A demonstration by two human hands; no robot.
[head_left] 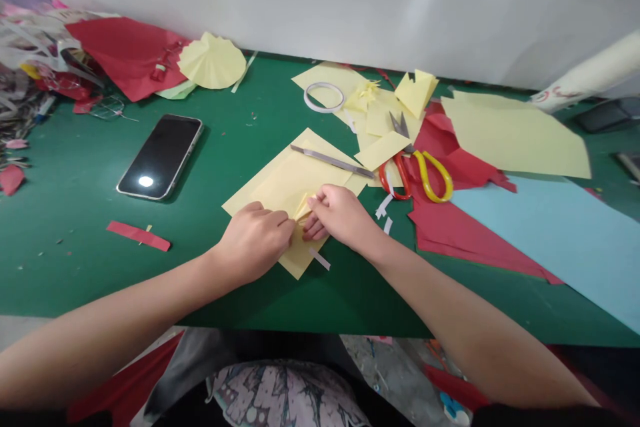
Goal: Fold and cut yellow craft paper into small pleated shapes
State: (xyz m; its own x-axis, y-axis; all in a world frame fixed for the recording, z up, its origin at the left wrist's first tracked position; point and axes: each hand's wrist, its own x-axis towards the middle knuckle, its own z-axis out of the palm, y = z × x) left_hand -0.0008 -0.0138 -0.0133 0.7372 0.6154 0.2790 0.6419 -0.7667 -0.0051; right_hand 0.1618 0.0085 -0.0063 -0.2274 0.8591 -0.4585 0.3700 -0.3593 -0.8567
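Observation:
A small folded yellow paper (pixel 303 207) stands between my two hands, over a larger pale yellow sheet (pixel 270 187) on the green table. My left hand (pixel 259 240) is closed, its fingertips pinching the lower left end of the folded paper. My right hand (pixel 337 213) holds the same piece between thumb and fingers from the right side. Parts of the folded piece are hidden by the fingers. Across the upper part of the sheet lies a slim metal tool (pixel 333 161). A white strip (pixel 320 259) rests at the sheet's lower edge.
Scissors with red and yellow handles (pixel 433 177) lie right of my hands. Behind them are yellow scraps and a tape roll (pixel 324 97). Red paper (pixel 460 233) and a blue sheet (pixel 555 227) cover the right. A phone (pixel 161 157) and a red strip (pixel 139 235) lie left.

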